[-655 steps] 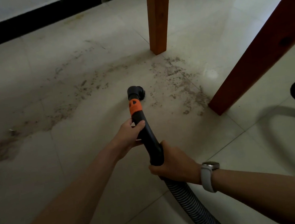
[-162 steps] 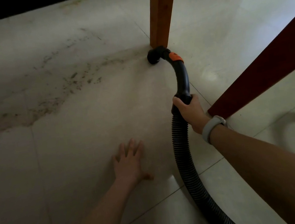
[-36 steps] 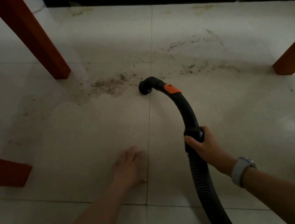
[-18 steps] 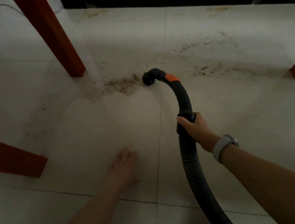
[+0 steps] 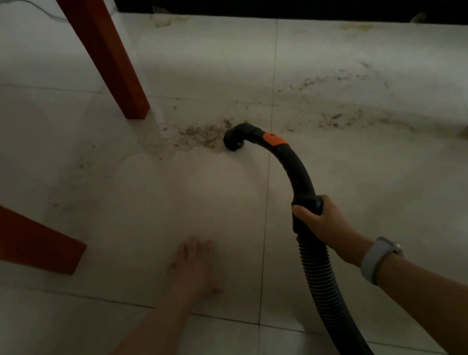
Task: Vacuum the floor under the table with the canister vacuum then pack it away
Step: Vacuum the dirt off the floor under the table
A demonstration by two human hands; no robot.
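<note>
Advancing nozzle (image 5: 233, 141) left into debris pile (image 5: 201, 135) since half-second prior, right hand (image 5: 321, 221) fingers gripping hose handle (image 5: 299, 175), left hand (image 5: 195, 268) flat on floor (image 5: 374, 190); dirt remaining.

Just ahead of the right hand's fingers (image 5: 303, 211) rises a curved black vacuum handle (image 5: 296, 170) of smooth, matt plastic with an orange plastic collar (image 5: 274, 140); behind them runs a ribbed black plastic hose (image 5: 323, 278). Under the left hand's fingers (image 5: 194, 247) lies a pale, faintly glossy tiled floor (image 5: 114, 208), gritty with brown dusty debris (image 5: 201, 135) farther off. Reddish-brown wooden table legs (image 5: 104, 52) look smooth and satin.
</note>
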